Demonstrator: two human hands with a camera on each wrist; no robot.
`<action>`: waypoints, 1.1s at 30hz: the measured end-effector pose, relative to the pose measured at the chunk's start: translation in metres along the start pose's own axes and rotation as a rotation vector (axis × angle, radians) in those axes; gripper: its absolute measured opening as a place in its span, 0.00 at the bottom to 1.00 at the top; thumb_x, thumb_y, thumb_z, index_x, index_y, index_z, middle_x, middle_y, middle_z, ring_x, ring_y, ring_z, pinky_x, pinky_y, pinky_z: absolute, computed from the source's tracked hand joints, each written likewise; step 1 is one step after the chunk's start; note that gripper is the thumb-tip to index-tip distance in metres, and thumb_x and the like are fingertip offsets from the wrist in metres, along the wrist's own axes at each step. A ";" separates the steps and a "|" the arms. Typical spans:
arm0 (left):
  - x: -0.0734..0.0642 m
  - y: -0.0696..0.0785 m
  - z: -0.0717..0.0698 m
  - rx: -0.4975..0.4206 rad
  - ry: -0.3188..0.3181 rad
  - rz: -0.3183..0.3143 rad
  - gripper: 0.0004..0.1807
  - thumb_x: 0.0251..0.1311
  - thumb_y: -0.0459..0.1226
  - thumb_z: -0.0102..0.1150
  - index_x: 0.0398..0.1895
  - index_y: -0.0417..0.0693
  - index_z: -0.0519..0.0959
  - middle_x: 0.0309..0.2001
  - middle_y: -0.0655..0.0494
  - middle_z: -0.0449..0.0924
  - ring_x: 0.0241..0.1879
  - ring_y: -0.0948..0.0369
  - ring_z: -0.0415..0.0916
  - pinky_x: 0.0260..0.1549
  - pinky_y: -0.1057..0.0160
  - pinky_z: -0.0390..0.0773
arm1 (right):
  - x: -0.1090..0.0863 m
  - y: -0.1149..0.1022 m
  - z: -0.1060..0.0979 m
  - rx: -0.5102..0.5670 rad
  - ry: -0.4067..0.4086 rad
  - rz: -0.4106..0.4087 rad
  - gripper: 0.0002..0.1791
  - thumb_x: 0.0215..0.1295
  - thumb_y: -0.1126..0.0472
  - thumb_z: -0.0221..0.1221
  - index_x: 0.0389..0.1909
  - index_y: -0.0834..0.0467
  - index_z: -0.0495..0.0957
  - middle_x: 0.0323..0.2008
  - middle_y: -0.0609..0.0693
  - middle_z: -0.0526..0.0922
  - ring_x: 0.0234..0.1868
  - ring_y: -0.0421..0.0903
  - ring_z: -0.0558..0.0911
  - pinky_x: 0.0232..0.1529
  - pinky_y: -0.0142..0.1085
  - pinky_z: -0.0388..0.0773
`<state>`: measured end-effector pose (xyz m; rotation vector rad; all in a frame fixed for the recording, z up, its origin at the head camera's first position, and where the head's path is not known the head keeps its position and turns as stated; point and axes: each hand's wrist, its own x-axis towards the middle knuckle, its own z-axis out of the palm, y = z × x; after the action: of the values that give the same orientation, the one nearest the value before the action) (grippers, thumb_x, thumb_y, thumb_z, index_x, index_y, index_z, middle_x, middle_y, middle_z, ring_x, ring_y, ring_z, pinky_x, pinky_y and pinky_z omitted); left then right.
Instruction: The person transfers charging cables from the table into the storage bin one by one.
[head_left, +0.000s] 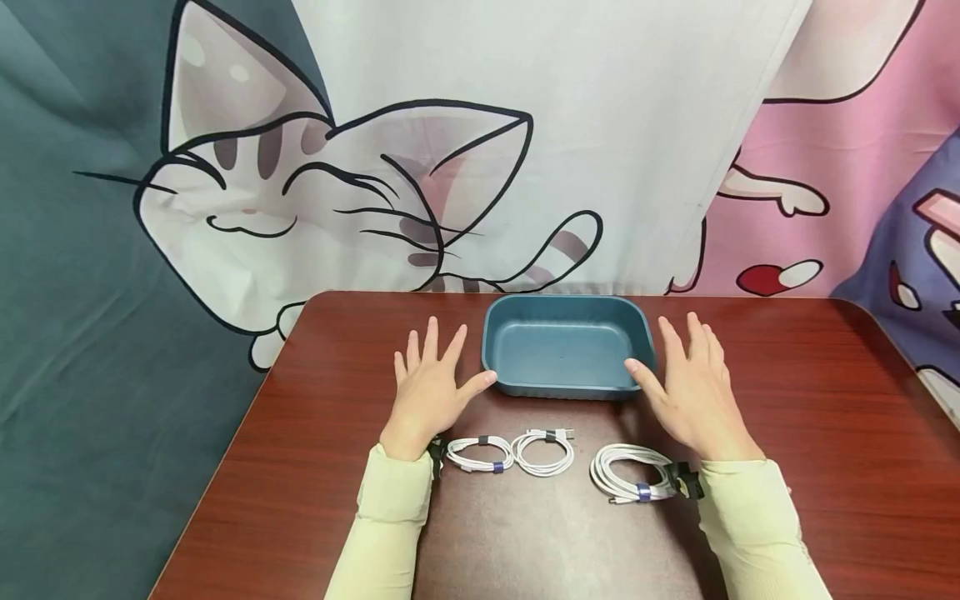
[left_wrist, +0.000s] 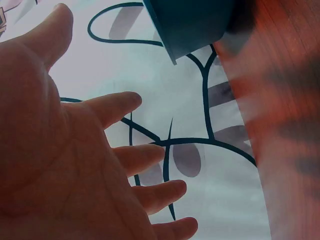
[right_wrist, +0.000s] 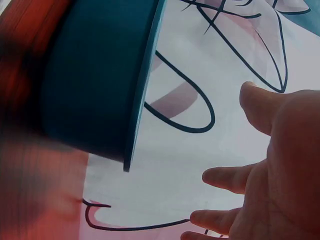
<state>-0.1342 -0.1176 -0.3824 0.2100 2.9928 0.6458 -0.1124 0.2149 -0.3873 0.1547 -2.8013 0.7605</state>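
A blue-green rectangular bin [head_left: 562, 390] stands at the back middle of the table with nothing inside. My left hand [head_left: 429, 398] is spread at its left, thumb tip overlapping the near left corner in the head view. On the other side my right hand [head_left: 693, 396] is also spread, its thumb over the right rim in that view. Both palms hold nothing. In the wrist views, the left hand [left_wrist: 90, 150] and right hand [right_wrist: 280, 165] show straight, parted fingers beside the bin. Nearer me lie three coiled white cables: a left one [head_left: 452, 460], a middle one [head_left: 519, 460] and a thicker right one [head_left: 611, 487].
The reddish-brown wooden table [head_left: 847, 417] has its back edge against a hanging cloth [head_left: 630, 100] printed with cartoon cats. Each coil is bound with small dark or blue straps. Dark camera mounts sit at both wrists, the right one [head_left: 684, 481] overlapping the thick coil.
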 end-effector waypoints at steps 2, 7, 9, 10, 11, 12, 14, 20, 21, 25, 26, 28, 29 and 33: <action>0.000 -0.001 -0.001 -0.001 0.001 -0.005 0.48 0.63 0.68 0.51 0.81 0.59 0.52 0.81 0.41 0.35 0.77 0.36 0.31 0.69 0.31 0.35 | 0.000 -0.002 0.000 -0.005 -0.001 -0.008 0.43 0.71 0.45 0.58 0.74 0.68 0.55 0.73 0.77 0.47 0.72 0.77 0.47 0.64 0.72 0.48; -0.001 -0.003 -0.002 -0.012 0.030 -0.012 0.47 0.63 0.66 0.53 0.80 0.57 0.55 0.80 0.39 0.38 0.77 0.35 0.35 0.69 0.31 0.39 | 0.000 -0.006 0.001 -0.013 -0.005 -0.024 0.43 0.70 0.46 0.59 0.73 0.69 0.56 0.72 0.77 0.49 0.71 0.78 0.49 0.64 0.72 0.49; -0.001 -0.004 -0.002 -0.023 0.038 -0.014 0.47 0.62 0.66 0.55 0.80 0.56 0.56 0.80 0.38 0.39 0.77 0.35 0.36 0.69 0.31 0.40 | 0.000 -0.007 0.001 -0.013 -0.007 -0.027 0.43 0.70 0.47 0.59 0.73 0.69 0.56 0.72 0.77 0.49 0.71 0.78 0.49 0.65 0.72 0.49; -0.002 -0.005 -0.002 -0.028 0.039 -0.015 0.47 0.62 0.65 0.55 0.80 0.56 0.56 0.80 0.38 0.40 0.77 0.35 0.36 0.69 0.31 0.40 | 0.000 -0.008 0.002 -0.012 -0.007 -0.028 0.43 0.70 0.47 0.59 0.73 0.69 0.56 0.72 0.77 0.49 0.71 0.77 0.49 0.65 0.71 0.49; -0.002 -0.006 -0.002 -0.032 0.039 -0.017 0.47 0.63 0.65 0.55 0.80 0.56 0.56 0.80 0.38 0.40 0.77 0.35 0.36 0.69 0.32 0.40 | 0.000 -0.009 0.002 -0.012 -0.005 -0.032 0.43 0.70 0.47 0.60 0.73 0.69 0.57 0.72 0.77 0.50 0.71 0.77 0.49 0.64 0.71 0.49; -0.002 -0.006 -0.002 -0.034 0.035 -0.020 0.47 0.63 0.65 0.54 0.80 0.56 0.56 0.80 0.38 0.39 0.77 0.35 0.36 0.69 0.32 0.40 | 0.000 -0.010 0.003 -0.012 -0.003 -0.036 0.42 0.70 0.47 0.60 0.73 0.69 0.57 0.72 0.77 0.50 0.71 0.77 0.50 0.64 0.71 0.49; -0.003 -0.007 -0.003 -0.038 0.034 -0.021 0.47 0.63 0.65 0.54 0.80 0.56 0.56 0.80 0.38 0.39 0.77 0.35 0.36 0.69 0.32 0.40 | 0.000 -0.012 0.003 -0.012 -0.001 -0.041 0.42 0.69 0.47 0.60 0.73 0.69 0.57 0.72 0.77 0.50 0.71 0.77 0.50 0.64 0.71 0.49; -0.006 -0.010 -0.004 -0.041 0.018 -0.032 0.47 0.64 0.67 0.52 0.80 0.57 0.54 0.80 0.39 0.38 0.77 0.36 0.35 0.70 0.33 0.38 | 0.000 -0.019 0.006 -0.009 -0.013 -0.044 0.42 0.70 0.46 0.59 0.74 0.67 0.57 0.73 0.76 0.50 0.72 0.76 0.49 0.64 0.72 0.50; -0.007 -0.011 -0.004 -0.042 0.020 -0.032 0.47 0.64 0.67 0.52 0.80 0.57 0.54 0.80 0.38 0.38 0.77 0.35 0.35 0.70 0.32 0.39 | 0.000 -0.020 0.006 -0.009 -0.018 -0.044 0.43 0.70 0.46 0.59 0.74 0.67 0.57 0.73 0.75 0.50 0.73 0.75 0.49 0.64 0.72 0.50; -0.009 -0.012 -0.005 -0.040 0.023 -0.031 0.47 0.64 0.66 0.52 0.80 0.56 0.54 0.80 0.38 0.39 0.77 0.35 0.36 0.70 0.32 0.39 | -0.001 -0.023 0.008 -0.009 -0.029 -0.043 0.43 0.70 0.45 0.59 0.74 0.67 0.57 0.73 0.75 0.50 0.73 0.75 0.49 0.63 0.72 0.51; -0.009 -0.012 -0.005 -0.039 0.023 -0.030 0.47 0.64 0.66 0.52 0.80 0.56 0.54 0.80 0.38 0.39 0.77 0.35 0.36 0.70 0.32 0.39 | -0.001 -0.024 0.008 -0.011 -0.029 -0.045 0.43 0.70 0.45 0.59 0.74 0.67 0.57 0.73 0.75 0.50 0.73 0.75 0.49 0.63 0.72 0.51; -0.010 -0.013 -0.006 -0.038 0.022 -0.028 0.47 0.64 0.66 0.51 0.80 0.55 0.54 0.80 0.38 0.39 0.77 0.35 0.36 0.70 0.32 0.39 | -0.001 -0.025 0.010 -0.015 -0.030 -0.049 0.43 0.70 0.45 0.59 0.74 0.67 0.57 0.73 0.75 0.51 0.73 0.75 0.50 0.63 0.72 0.52; -0.010 -0.013 -0.006 -0.037 0.024 -0.027 0.47 0.64 0.66 0.52 0.80 0.55 0.55 0.80 0.38 0.39 0.77 0.35 0.37 0.70 0.32 0.40 | -0.001 -0.026 0.011 -0.019 -0.030 -0.055 0.43 0.69 0.45 0.60 0.74 0.67 0.57 0.73 0.75 0.51 0.72 0.75 0.50 0.63 0.72 0.52; -0.010 -0.014 -0.007 -0.028 0.032 -0.024 0.47 0.64 0.66 0.53 0.80 0.54 0.56 0.79 0.37 0.41 0.76 0.34 0.39 0.70 0.32 0.41 | -0.001 -0.028 0.014 -0.026 -0.035 -0.072 0.43 0.69 0.45 0.60 0.74 0.67 0.58 0.73 0.75 0.52 0.72 0.75 0.51 0.63 0.71 0.52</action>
<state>-0.1264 -0.1349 -0.3817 0.1629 3.0095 0.6943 -0.1094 0.1836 -0.3857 0.2646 -2.8200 0.7120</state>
